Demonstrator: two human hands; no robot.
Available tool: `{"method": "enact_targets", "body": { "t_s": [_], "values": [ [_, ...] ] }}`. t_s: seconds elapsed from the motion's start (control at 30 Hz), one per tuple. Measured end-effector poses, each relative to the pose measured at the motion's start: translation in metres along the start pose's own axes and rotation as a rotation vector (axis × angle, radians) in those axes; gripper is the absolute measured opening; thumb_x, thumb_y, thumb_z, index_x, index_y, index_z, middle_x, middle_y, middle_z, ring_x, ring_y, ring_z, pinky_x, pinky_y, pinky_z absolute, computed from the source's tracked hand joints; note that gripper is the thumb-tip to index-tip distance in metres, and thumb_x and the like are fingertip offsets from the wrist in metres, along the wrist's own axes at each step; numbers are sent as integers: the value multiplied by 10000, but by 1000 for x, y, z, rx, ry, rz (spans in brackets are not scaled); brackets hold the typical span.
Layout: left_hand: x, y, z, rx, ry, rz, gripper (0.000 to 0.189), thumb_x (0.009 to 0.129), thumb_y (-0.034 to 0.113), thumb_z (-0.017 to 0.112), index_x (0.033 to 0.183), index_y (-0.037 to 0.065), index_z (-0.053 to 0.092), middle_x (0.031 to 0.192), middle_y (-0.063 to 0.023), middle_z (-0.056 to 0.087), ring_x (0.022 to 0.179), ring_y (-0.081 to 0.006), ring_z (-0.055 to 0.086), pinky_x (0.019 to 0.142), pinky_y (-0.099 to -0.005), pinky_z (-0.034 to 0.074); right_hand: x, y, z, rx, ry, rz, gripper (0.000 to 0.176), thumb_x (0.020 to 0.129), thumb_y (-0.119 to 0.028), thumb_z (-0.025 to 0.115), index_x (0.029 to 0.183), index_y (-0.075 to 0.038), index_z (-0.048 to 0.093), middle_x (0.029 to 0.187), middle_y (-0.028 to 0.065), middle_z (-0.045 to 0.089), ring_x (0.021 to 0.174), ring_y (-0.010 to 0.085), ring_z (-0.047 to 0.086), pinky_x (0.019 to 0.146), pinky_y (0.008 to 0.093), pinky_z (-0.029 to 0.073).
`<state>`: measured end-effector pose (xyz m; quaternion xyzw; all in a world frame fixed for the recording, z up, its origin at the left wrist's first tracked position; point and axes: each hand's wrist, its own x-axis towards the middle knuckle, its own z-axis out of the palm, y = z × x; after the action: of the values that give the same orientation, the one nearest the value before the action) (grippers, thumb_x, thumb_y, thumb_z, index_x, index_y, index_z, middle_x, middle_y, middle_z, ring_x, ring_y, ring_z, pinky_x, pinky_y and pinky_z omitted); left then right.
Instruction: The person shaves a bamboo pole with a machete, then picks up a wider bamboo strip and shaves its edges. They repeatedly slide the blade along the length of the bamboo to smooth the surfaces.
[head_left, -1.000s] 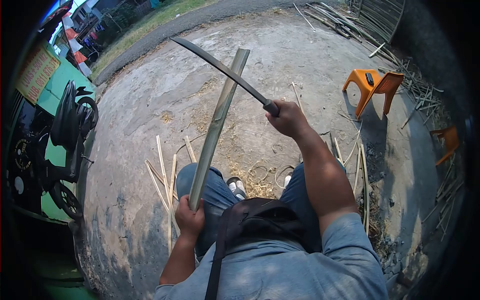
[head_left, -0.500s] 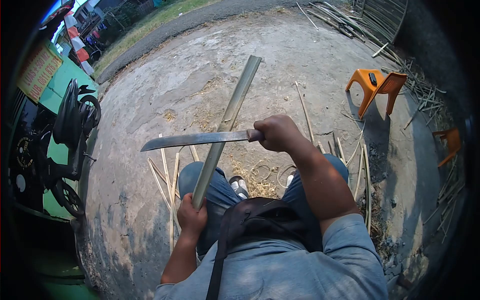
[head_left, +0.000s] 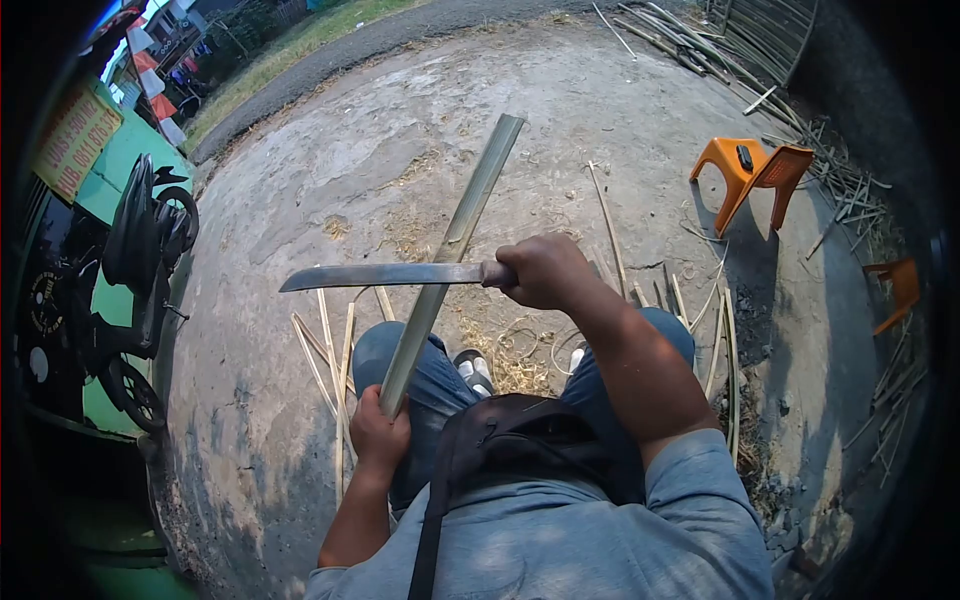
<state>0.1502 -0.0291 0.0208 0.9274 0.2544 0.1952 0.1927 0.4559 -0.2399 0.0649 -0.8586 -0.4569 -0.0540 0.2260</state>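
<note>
Banner (head_left: pixel 75 145) at far left, yellow with red letters, reads "LUAS" above "HUB." and a phone number starting 0811, its end hard to make out. A pale round emblem (head_left: pixel 43 310) on the dark surface below is too small to read.

At centre, a long split bamboo strip (head_left: pixel 462 235), greenish, straight-edged and nicked partway along, slants up and away from me over my blue denim jeans (head_left: pixel 382 348). My left hand (head_left: pixel 381 430) is wrapped around its near end, beside my left thigh. My right hand (head_left: pixel 545 272) is clenched on the stubby handle of a machete (head_left: pixel 385 275), whose broad grey metal blade, tapering to a curved tip, lies crosswise over the strip; I cannot tell whether the edge bites.

Curled, straw-coloured shavings (head_left: pixel 525 372) litter the rough, cracked concrete (head_left: pixel 290 200) between my feet. Thin, pale slats (head_left: pixel 345 370) fan out beyond my left leg. To the right stands a smooth, moulded orange plastic chair (head_left: pixel 760 174) with a small black object (head_left: pixel 744 157) on its seat.
</note>
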Motion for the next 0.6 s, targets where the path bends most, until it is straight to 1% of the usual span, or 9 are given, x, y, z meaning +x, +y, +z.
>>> {"method": "enact_targets", "body": {
  "t_s": [0.03, 0.13, 0.17, 0.27, 0.3, 0.4, 0.5, 0.6],
  "values": [
    [0, -1, 0, 4, -3, 4, 327, 896, 262, 798, 1084, 51, 633, 924, -216, 709, 861, -467, 692, 728, -540, 529, 1, 5, 3, 1, 19, -61, 208, 798, -326, 785, 810, -149, 676, 741, 100, 700, 743, 354, 716, 686, 495, 564],
    [1, -2, -1, -4, -24, -2, 334, 899, 275, 801, 1087, 54, 636, 920, -214, 712, 858, -462, 696, 725, -534, 529, 4, 17, 1, -35, 0, -6, 196, 791, -314, 778, 804, -148, 675, 746, 106, 702, 753, 353, 720, 685, 501, 562],
    [-1, -3, -1, -16, -12, -8, 337, 901, 281, 803, 1089, 56, 637, 914, -212, 713, 855, -460, 697, 723, -531, 529, 5, 25, 1, -7, -23, 79, 159, 812, -283, 773, 853, -143, 710, 775, 124, 719, 763, 361, 720, 687, 495, 565],
    [-1, -4, 2, -52, 12, -18, 347, 905, 298, 806, 1092, 59, 638, 893, -207, 715, 843, -452, 702, 719, -523, 530, 9, 51, 5, 176, 131, 310, 133, 875, -313, 732, 927, -195, 768, 865, 119, 761, 839, 356, 740, 747, 467, 590],
    [-1, -5, 2, -54, 9, -24, 350, 906, 302, 807, 1094, 60, 638, 886, -205, 715, 838, -450, 704, 717, -521, 530, 9, 60, 6, 290, 175, 336, 183, 899, -357, 742, 972, -194, 782, 875, 128, 763, 832, 364, 737, 761, 478, 590],
    [1, -3, -1, -59, -6, -39, 350, 909, 308, 806, 1093, 63, 637, 872, -203, 714, 828, -445, 707, 714, -517, 531, 5, 56, 0, 390, 201, 396, 254, 890, -408, 768, 941, -160, 756, 840, 132, 750, 812, 358, 737, 743, 479, 585],
    [1, -1, 0, -73, -7, -57, 347, 912, 310, 805, 1086, 61, 637, 867, -202, 713, 822, -443, 707, 712, -515, 530, 3, 43, 0, 210, 255, 316, 309, 872, -427, 793, 916, -130, 718, 810, 129, 738, 784, 356, 734, 715, 481, 579],
    [0, -5, 2, -93, 4, -62, 343, 919, 314, 801, 1077, 57, 637, 865, -202, 710, 819, -444, 706, 710, -513, 530, 1, 31, -1, 212, 306, 126, 303, 880, -382, 818, 922, -104, 704, 756, 139, 711, 716, 352, 719, 652, 455, 559]
  ]
}}
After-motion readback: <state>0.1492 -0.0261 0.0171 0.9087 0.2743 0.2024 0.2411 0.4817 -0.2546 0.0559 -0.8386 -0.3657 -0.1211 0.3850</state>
